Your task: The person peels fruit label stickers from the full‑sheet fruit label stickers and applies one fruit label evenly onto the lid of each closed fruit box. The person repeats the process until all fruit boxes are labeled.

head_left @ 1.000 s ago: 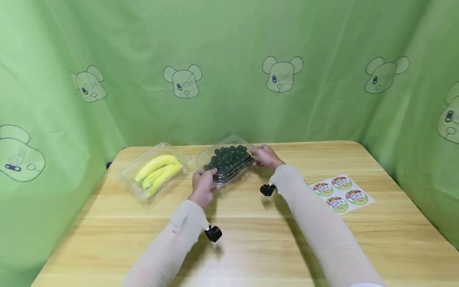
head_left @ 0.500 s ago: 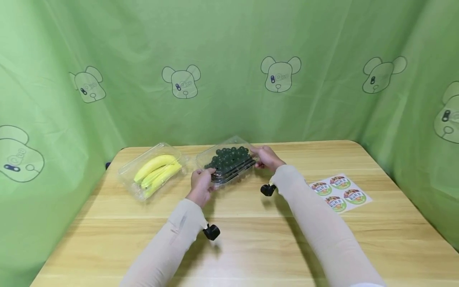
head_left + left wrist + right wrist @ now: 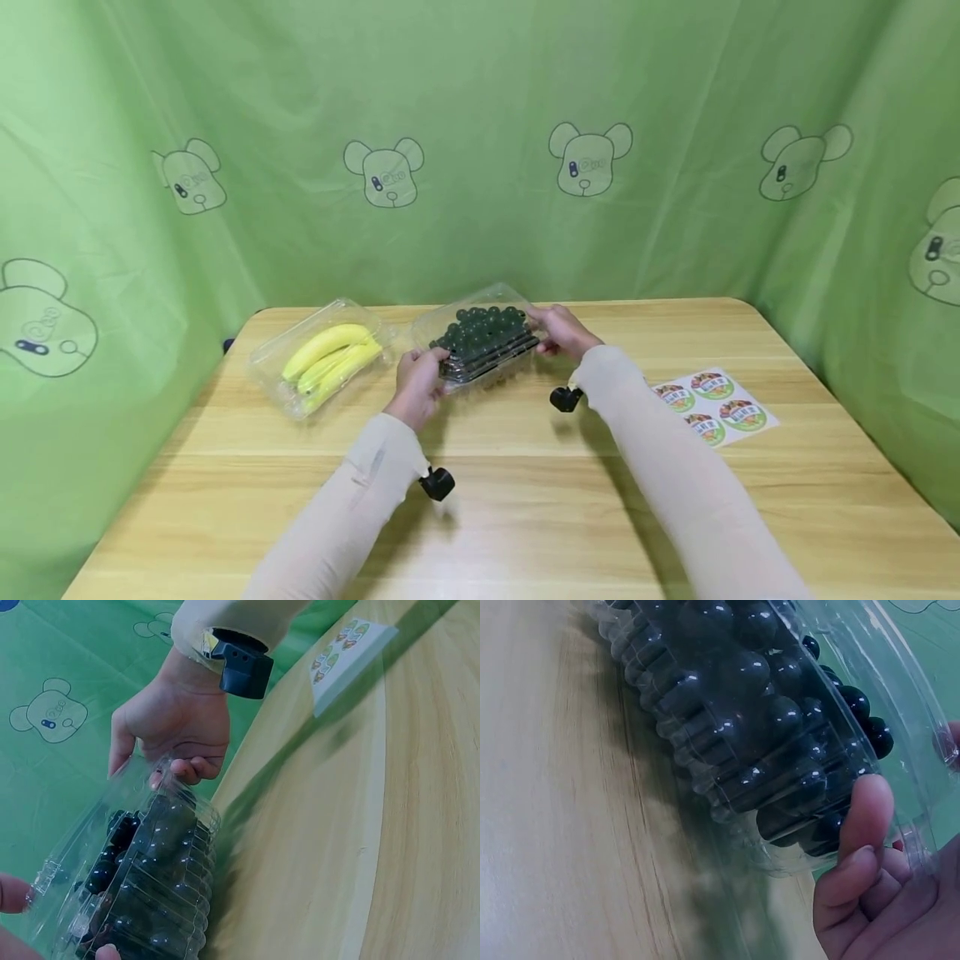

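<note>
Between both hands is a clear plastic clamshell box [image 3: 487, 377] filled with dark green grapes [image 3: 480, 330]. It slants above the wooden table, and its shadow falls below in the left wrist view. My left hand [image 3: 420, 382] grips its near left end, thumb on top. My right hand [image 3: 561, 330] holds the far right end; in the left wrist view this right hand [image 3: 176, 724] has its fingers curled at the rim. Ribbed clear walls and round grapes [image 3: 780, 712] show in the right wrist view, beside my right fingers [image 3: 866, 814]. Whether the lid is latched, I cannot tell.
Left of the hands, another clear clamshell box [image 3: 272, 354] holds yellow bananas [image 3: 330, 358]. A white sheet of round fruit stickers [image 3: 768, 423] lies at the right on the wooden table [image 3: 510, 525]. Green printed cloth [image 3: 480, 233] hangs behind and at both sides.
Both hands keep their hold on the grape box. It has shifted very slightly to the right, while the banana box and sticker sheet stay in place.
</note>
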Demonstrator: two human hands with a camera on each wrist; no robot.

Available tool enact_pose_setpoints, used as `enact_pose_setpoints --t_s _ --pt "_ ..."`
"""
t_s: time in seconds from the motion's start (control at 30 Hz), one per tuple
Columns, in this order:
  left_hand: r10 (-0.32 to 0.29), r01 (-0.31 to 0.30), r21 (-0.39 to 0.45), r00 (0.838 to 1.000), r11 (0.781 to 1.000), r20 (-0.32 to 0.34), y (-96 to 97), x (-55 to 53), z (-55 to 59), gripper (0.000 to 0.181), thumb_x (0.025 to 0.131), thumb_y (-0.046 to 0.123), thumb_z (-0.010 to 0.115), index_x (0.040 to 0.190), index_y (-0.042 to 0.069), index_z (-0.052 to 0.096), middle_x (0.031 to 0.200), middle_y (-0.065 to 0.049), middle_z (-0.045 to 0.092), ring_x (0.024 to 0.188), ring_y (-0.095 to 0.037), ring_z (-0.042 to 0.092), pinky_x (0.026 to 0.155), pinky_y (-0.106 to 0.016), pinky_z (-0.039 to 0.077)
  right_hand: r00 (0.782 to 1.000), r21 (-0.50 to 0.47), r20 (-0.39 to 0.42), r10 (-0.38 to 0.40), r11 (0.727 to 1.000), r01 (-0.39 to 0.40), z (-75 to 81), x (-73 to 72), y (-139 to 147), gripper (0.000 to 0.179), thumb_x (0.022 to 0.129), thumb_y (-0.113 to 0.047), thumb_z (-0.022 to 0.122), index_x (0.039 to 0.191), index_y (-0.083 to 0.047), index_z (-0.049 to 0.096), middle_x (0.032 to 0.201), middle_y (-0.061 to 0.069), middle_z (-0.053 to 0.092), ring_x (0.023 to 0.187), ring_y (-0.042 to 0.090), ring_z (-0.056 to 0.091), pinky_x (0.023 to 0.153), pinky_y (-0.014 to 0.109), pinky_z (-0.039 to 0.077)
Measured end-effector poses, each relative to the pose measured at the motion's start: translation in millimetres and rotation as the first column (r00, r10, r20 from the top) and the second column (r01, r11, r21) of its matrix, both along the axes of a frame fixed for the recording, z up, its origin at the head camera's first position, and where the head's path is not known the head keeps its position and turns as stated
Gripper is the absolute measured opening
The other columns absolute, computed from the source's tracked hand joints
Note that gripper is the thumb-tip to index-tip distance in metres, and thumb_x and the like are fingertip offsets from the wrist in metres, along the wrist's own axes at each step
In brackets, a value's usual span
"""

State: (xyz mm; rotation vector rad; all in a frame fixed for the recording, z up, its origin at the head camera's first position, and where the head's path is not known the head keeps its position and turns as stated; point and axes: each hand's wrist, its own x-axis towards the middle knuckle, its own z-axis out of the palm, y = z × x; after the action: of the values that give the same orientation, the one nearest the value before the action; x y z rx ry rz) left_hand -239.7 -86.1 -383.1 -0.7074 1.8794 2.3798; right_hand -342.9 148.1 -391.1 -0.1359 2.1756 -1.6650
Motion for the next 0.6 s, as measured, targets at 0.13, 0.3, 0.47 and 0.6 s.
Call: enact_pose_setpoints --t_s 0.13,0.3,0.47,0.6 --pt "-0.003 0.003 -0.007 1.000 1.000 -0.010 -0.1 0.0 3.1 0.033 0.087 0.011 0.063 0.112 0.008 0.042 0.116 -0.010 0.043 0.086 -0.018 0.044 0.056 -0.023 0.043 1.000 -0.001 -0.012 0.002 1.000 -0.002 3.2 2.2 1 0.068 0.103 -0.041 0.042 0.153 -0.001 0.018 0.149 0.026 0.035 0.049 0.011 0.053 0.053 0.026 0.049" --pt "-0.013 0.013 -0.008 1.000 1.000 -0.015 -1.2 1.5 6.2 0.032 0.087 0.011 0.064 0.110 0.008 0.042 0.113 -0.009 0.044 0.091 -0.019 0.044 0.060 -0.025 0.044 1.000 0.007 -0.007 -0.009 1.000 0.009 4.4 4.2 2 0.066 0.102 -0.041 0.043 0.151 -0.001 0.023 0.146 0.022 0.038 0.052 0.012 0.054 0.055 0.027 0.050" --pt "-0.039 0.039 -0.023 0.999 0.999 -0.003 -3.6 2.1 7.4 0.032 0.088 0.012 0.063 0.112 0.008 0.042 0.116 -0.010 0.045 0.092 -0.020 0.045 0.062 -0.027 0.044 1.000 0.017 -0.016 -0.016 1.000 0.017 7.6 7.6 4 0.062 0.102 -0.038 0.045 0.145 0.004 0.030 0.138 0.021 0.043 0.052 0.011 0.054 0.055 0.027 0.049" --pt "-0.070 0.070 -0.033 0.998 0.997 -0.003 -5.4 2.4 8.9 0.035 0.090 0.012 0.062 0.117 0.006 0.042 0.120 -0.011 0.045 0.090 -0.021 0.046 0.062 -0.027 0.044 0.999 0.037 -0.043 -0.013 0.999 0.015 10.5 10.5 6 0.060 0.102 -0.036 0.046 0.142 0.006 0.033 0.135 0.022 0.044 0.052 0.010 0.054 0.054 0.025 0.049"
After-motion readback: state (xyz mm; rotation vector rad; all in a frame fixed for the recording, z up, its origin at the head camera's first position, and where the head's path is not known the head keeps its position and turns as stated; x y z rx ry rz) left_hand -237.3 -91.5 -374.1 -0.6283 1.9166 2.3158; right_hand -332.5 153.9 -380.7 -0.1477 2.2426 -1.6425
